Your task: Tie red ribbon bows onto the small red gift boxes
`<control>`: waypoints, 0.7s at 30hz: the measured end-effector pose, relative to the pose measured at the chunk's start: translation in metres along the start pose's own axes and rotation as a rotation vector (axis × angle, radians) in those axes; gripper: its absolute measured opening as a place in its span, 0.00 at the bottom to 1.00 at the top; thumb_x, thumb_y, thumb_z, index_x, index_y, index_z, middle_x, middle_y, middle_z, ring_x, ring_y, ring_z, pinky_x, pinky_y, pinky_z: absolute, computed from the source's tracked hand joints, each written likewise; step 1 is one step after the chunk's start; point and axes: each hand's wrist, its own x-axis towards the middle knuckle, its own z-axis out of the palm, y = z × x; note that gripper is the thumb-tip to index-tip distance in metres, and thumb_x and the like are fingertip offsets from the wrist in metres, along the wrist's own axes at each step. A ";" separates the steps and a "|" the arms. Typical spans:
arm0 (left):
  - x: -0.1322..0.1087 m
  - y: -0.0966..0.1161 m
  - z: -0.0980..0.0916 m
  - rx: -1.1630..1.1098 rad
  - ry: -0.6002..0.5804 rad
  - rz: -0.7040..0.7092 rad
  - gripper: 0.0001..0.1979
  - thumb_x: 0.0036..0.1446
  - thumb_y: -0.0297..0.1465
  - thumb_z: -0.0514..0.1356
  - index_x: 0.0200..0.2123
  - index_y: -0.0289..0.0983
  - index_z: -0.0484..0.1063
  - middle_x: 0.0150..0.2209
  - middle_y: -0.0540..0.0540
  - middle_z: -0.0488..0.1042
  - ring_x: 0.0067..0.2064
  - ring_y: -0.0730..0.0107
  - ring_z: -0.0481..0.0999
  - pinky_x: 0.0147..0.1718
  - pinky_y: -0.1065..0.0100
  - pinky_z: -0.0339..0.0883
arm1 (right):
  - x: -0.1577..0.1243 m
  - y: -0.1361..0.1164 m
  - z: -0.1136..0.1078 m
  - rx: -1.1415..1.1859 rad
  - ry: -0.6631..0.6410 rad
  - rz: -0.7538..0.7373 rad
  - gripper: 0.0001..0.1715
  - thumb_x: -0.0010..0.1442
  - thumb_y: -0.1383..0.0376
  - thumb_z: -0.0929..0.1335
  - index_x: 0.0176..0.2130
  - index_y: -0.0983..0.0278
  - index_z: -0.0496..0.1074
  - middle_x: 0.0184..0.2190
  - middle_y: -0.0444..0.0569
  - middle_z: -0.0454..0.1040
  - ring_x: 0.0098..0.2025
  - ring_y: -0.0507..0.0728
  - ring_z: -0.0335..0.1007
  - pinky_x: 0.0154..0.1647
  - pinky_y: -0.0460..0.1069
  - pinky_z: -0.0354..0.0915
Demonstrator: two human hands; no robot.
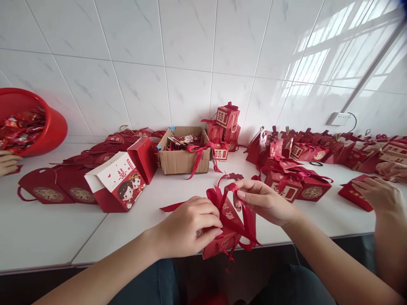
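In front of me at the table's near edge sits a red gift box point(213, 248) with gold lettering and a twisted red cord. A wide red ribbon point(249, 218) lies over its top, with loops standing up and loose tails. My left hand point(199, 224) is closed at the left side of the box top, its fingers curled on the ribbon; the fingertips are partly hidden. Above the box's right side, my right hand point(265, 201) pinches a raised ribbon loop between thumb and fingers.
Nearby stand a cardboard box point(184, 163) of cards and ribbons, a white-and-red box point(117, 182), stacked boxes point(228, 116), and ribboned boxes point(314, 188). A red bucket point(55, 127) of wrapped sweets is left, beside another person's hand point(8, 163). Another hand point(383, 192) touches a red box point(356, 195).
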 end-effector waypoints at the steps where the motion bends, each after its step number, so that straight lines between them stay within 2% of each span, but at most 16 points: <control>1: 0.000 0.000 0.000 -0.018 0.012 -0.015 0.06 0.59 0.29 0.56 0.36 0.38 0.74 0.36 0.45 0.77 0.40 0.65 0.73 0.45 0.63 0.65 | 0.001 0.000 0.000 0.015 0.018 -0.001 0.09 0.54 0.60 0.72 0.35 0.63 0.75 0.26 0.42 0.70 0.28 0.49 0.66 0.36 0.47 0.63; 5: 0.000 -0.002 0.003 -0.060 0.170 -0.129 0.05 0.60 0.28 0.53 0.38 0.37 0.68 0.34 0.46 0.74 0.37 0.68 0.71 0.40 0.66 0.66 | 0.001 0.002 -0.001 0.058 0.058 -0.024 0.08 0.54 0.61 0.72 0.34 0.63 0.75 0.25 0.42 0.70 0.28 0.49 0.66 0.35 0.46 0.64; 8: 0.005 -0.006 0.001 -0.080 0.318 -0.238 0.05 0.61 0.27 0.52 0.35 0.37 0.67 0.35 0.46 0.72 0.39 0.68 0.71 0.41 0.66 0.65 | 0.001 0.003 -0.002 0.058 0.062 -0.025 0.08 0.54 0.61 0.73 0.34 0.63 0.75 0.24 0.42 0.70 0.28 0.49 0.66 0.35 0.46 0.64; 11: 0.015 -0.008 -0.004 -0.197 0.291 -0.331 0.05 0.59 0.30 0.55 0.38 0.37 0.69 0.39 0.46 0.74 0.44 0.67 0.72 0.44 0.67 0.65 | 0.002 0.003 -0.001 0.087 0.058 -0.026 0.07 0.54 0.62 0.73 0.34 0.63 0.75 0.23 0.41 0.69 0.26 0.48 0.64 0.32 0.45 0.62; 14: 0.026 -0.006 -0.007 -0.285 0.246 -0.343 0.08 0.57 0.33 0.59 0.39 0.38 0.72 0.40 0.47 0.75 0.43 0.67 0.74 0.44 0.67 0.66 | 0.003 0.000 0.001 0.107 0.040 -0.036 0.07 0.55 0.63 0.72 0.34 0.64 0.75 0.22 0.41 0.68 0.25 0.47 0.63 0.31 0.44 0.62; 21: 0.039 -0.002 -0.007 -0.310 0.418 -0.342 0.06 0.59 0.32 0.57 0.32 0.37 0.71 0.31 0.50 0.75 0.35 0.71 0.74 0.38 0.70 0.66 | 0.003 0.001 0.009 0.050 0.032 -0.024 0.09 0.55 0.63 0.72 0.36 0.63 0.72 0.24 0.41 0.71 0.26 0.47 0.66 0.32 0.44 0.63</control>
